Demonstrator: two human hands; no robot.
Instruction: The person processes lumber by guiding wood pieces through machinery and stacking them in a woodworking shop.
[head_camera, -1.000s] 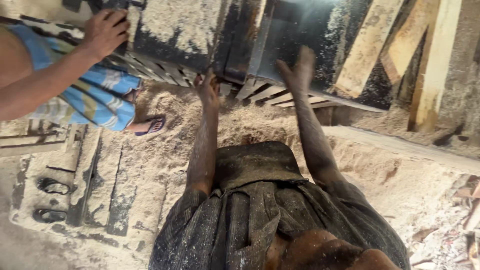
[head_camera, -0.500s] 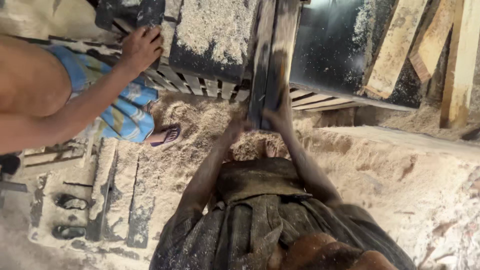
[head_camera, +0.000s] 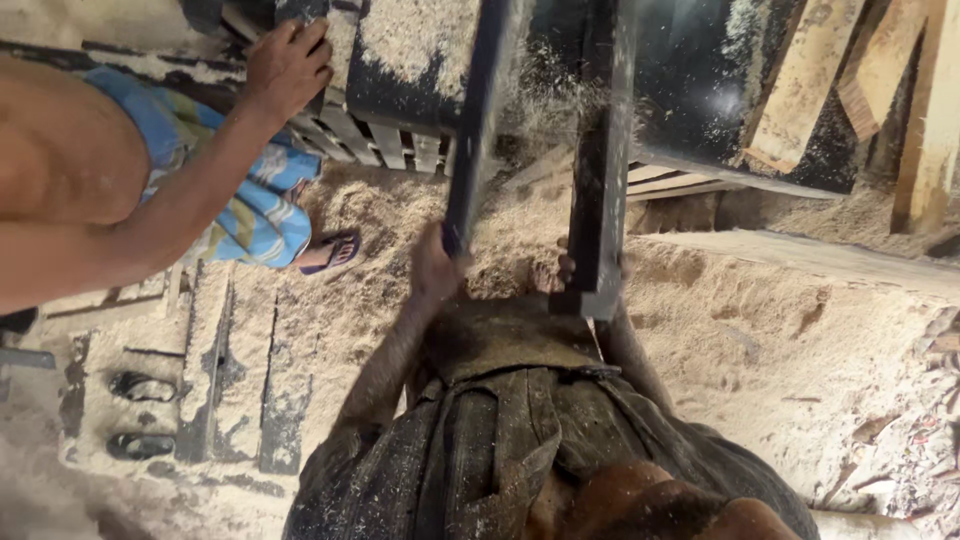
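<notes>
The two planks (head_camera: 470, 120) (head_camera: 600, 170) are dark, rough-sawn wood, matt and speckled with pale dust. The left hand (head_camera: 432, 268) and right hand (head_camera: 575, 275) gripping them are powdered with it too. Sawdust (head_camera: 760, 330) lies soft and grainy over everything. The machine table (head_camera: 700, 90) looks like dull, blackened metal. The trousers (head_camera: 520, 440) are coarse, dusty cloth.
</notes>
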